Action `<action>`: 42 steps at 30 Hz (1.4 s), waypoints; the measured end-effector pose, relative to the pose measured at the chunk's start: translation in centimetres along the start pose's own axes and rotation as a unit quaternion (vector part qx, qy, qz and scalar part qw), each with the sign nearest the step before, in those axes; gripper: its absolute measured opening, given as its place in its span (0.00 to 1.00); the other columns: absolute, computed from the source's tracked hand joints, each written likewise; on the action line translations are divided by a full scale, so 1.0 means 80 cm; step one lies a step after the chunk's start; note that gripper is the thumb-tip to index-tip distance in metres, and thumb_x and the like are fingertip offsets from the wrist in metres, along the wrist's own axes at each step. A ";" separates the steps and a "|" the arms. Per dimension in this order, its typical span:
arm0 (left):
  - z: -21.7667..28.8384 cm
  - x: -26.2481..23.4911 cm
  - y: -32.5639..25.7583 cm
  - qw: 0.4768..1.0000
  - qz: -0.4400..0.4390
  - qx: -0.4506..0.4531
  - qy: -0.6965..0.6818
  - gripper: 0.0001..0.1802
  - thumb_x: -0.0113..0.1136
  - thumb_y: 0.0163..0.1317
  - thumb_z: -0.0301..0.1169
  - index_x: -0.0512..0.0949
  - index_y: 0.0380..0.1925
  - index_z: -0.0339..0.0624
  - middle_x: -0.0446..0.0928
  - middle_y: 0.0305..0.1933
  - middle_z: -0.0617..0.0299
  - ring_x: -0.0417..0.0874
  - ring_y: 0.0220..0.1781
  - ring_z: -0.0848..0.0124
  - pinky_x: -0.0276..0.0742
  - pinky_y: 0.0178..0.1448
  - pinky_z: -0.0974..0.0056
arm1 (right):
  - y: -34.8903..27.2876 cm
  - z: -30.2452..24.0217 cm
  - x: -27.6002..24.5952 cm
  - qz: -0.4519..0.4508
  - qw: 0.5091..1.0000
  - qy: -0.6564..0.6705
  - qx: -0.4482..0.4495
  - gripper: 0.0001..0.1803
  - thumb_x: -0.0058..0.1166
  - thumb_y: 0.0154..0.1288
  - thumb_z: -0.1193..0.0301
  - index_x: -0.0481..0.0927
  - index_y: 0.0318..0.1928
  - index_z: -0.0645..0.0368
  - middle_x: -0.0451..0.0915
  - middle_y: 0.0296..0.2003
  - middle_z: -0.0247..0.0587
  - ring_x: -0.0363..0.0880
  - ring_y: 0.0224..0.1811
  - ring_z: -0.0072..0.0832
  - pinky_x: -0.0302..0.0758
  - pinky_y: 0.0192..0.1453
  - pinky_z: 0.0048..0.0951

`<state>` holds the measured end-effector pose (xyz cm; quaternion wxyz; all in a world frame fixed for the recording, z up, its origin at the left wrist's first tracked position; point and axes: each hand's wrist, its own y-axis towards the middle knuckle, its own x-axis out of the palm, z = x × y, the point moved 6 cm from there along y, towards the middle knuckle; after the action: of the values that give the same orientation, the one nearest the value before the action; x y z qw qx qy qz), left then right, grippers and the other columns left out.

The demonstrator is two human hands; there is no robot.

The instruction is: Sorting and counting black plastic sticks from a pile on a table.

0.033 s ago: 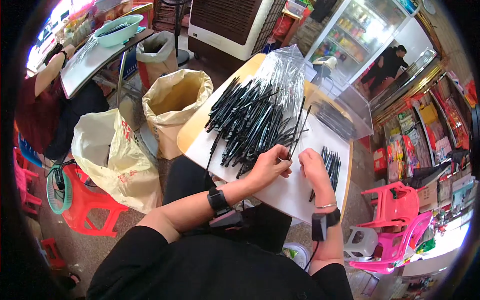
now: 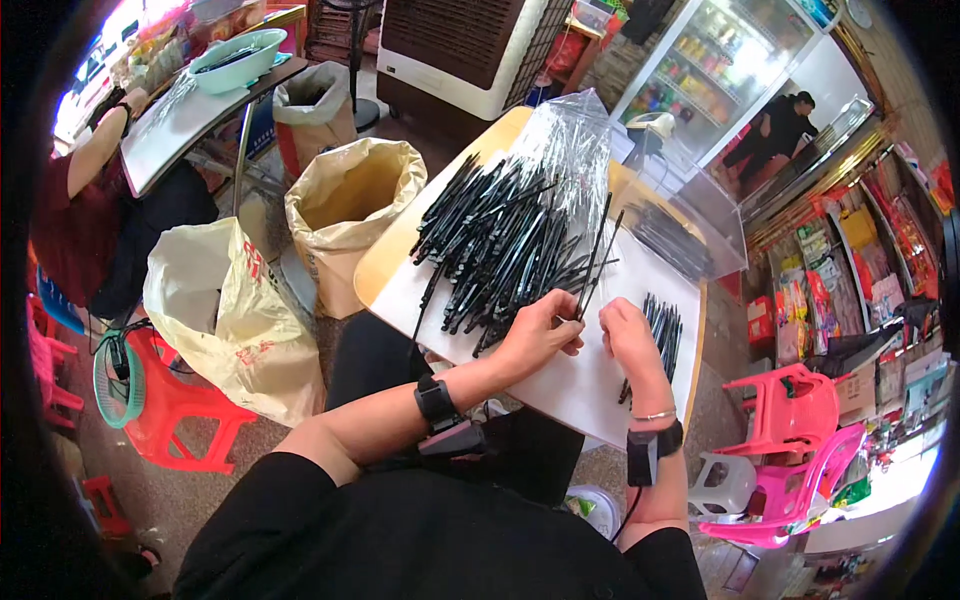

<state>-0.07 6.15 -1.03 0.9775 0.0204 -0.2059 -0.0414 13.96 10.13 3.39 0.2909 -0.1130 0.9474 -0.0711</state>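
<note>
My left hand [image 2: 545, 335] is closed in a pinch around a few thin black sticks [image 2: 597, 255], which rise from its fingertips. Just right of it, the fingers of my right hand [image 2: 630, 335] are drawn together; what they hold, if anything, is too fine to make out. A large heap of similar black sticks [image 2: 500, 240] covers the left part of the table [image 2: 545, 385], beyond my left hand. Beside my right hand lies a smaller row of black sticks [image 2: 663, 330]. Clear plastic sleeves [image 2: 565, 135] are spread over the heap's far end.
A clear plastic box [image 2: 675, 240] with more black sticks sits at the table's far right. Open sacks [image 2: 235, 310] stand to the left, near a red stool [image 2: 185, 410]. Pink chairs [image 2: 790, 410] are at the right. Another person [image 2: 80, 210] sits at a side table.
My right hand has shifted very slightly to the right. My left hand and the sticks in it look the same.
</note>
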 end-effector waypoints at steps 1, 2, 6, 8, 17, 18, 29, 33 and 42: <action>0.000 0.002 0.000 1.000 -0.002 0.000 -0.010 0.10 0.56 0.60 0.23 0.69 0.39 0.33 0.74 0.34 0.60 0.82 0.31 0.73 0.81 0.33 0.69 | -0.004 0.003 -0.004 0.002 1.000 0.001 0.001 0.13 0.45 0.63 0.66 0.72 0.31 0.65 0.73 0.21 0.45 0.72 0.21 0.35 0.68 0.26 0.37; 0.000 0.001 0.000 1.000 -0.001 0.001 -0.019 0.10 0.56 0.60 0.23 0.69 0.39 0.33 0.74 0.34 0.60 0.82 0.31 0.73 0.81 0.33 0.69 | -0.007 0.008 -0.009 0.011 1.000 -0.021 -0.006 0.13 0.45 0.62 0.66 0.72 0.30 0.65 0.72 0.20 0.42 0.71 0.20 0.30 0.66 0.25 0.34; -0.003 0.003 0.001 1.000 -0.003 0.004 -0.016 0.09 0.56 0.60 0.23 0.69 0.39 0.33 0.74 0.33 0.61 0.82 0.31 0.73 0.81 0.33 0.69 | -0.005 0.045 -0.009 0.026 0.999 -0.026 0.020 0.13 0.46 0.62 0.66 0.74 0.31 0.66 0.74 0.20 0.41 0.71 0.21 0.27 0.67 0.26 0.31; -0.001 0.004 0.001 1.000 -0.005 0.005 0.003 0.09 0.56 0.60 0.23 0.69 0.38 0.33 0.74 0.33 0.61 0.82 0.31 0.73 0.81 0.33 0.69 | -0.003 0.048 -0.002 0.030 0.997 -0.059 0.043 0.16 0.46 0.63 0.62 0.77 0.32 0.64 0.76 0.22 0.43 0.74 0.24 0.33 0.69 0.32 0.33; 0.009 0.004 0.000 0.999 -0.007 -0.015 0.028 0.07 0.55 0.62 0.23 0.67 0.37 0.36 0.74 0.33 0.62 0.81 0.33 0.74 0.81 0.36 0.69 | 0.069 0.007 -0.012 0.257 0.908 -0.297 -0.149 0.14 0.50 0.62 0.62 0.76 0.30 0.60 0.77 0.34 0.49 0.77 0.39 0.48 0.72 0.42 0.45; 0.011 0.005 -0.001 0.999 -0.010 -0.018 0.035 0.07 0.55 0.62 0.23 0.67 0.37 0.36 0.74 0.33 0.62 0.82 0.33 0.74 0.81 0.36 0.69 | 0.079 0.009 -0.008 0.238 0.912 -0.306 -0.133 0.13 0.50 0.61 0.62 0.76 0.30 0.60 0.77 0.34 0.49 0.77 0.39 0.48 0.72 0.42 0.45; 0.006 0.000 -0.001 1.000 -0.009 -0.007 -0.001 0.07 0.55 0.61 0.23 0.68 0.37 0.35 0.74 0.32 0.62 0.81 0.32 0.74 0.81 0.34 0.69 | 0.043 0.020 -0.032 0.193 0.945 -0.254 -0.072 0.15 0.54 0.58 0.62 0.76 0.30 0.64 0.79 0.27 0.55 0.78 0.32 0.52 0.73 0.38 0.44; 0.007 0.001 0.000 1.000 0.000 -0.007 -0.012 0.07 0.56 0.61 0.22 0.69 0.36 0.34 0.74 0.31 0.62 0.81 0.30 0.74 0.81 0.32 0.70 | 0.004 0.019 -0.027 0.178 0.966 -0.178 -0.059 0.13 0.54 0.60 0.66 0.76 0.32 0.66 0.78 0.23 0.49 0.79 0.27 0.39 0.73 0.34 0.36; 0.008 0.004 -0.001 1.000 -0.017 -0.008 -0.001 0.06 0.55 0.63 0.23 0.67 0.37 0.36 0.74 0.33 0.61 0.81 0.34 0.72 0.81 0.35 0.68 | -0.073 0.006 -0.018 0.057 0.996 0.071 -0.007 0.08 0.51 0.63 0.73 0.78 0.38 0.66 0.74 0.20 0.32 0.71 0.19 0.17 0.68 0.22 0.20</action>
<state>-0.07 6.05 -0.30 0.9766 0.0159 -0.2058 -0.0597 16.38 4.79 4.94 0.2259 -0.0559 0.9709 -0.0558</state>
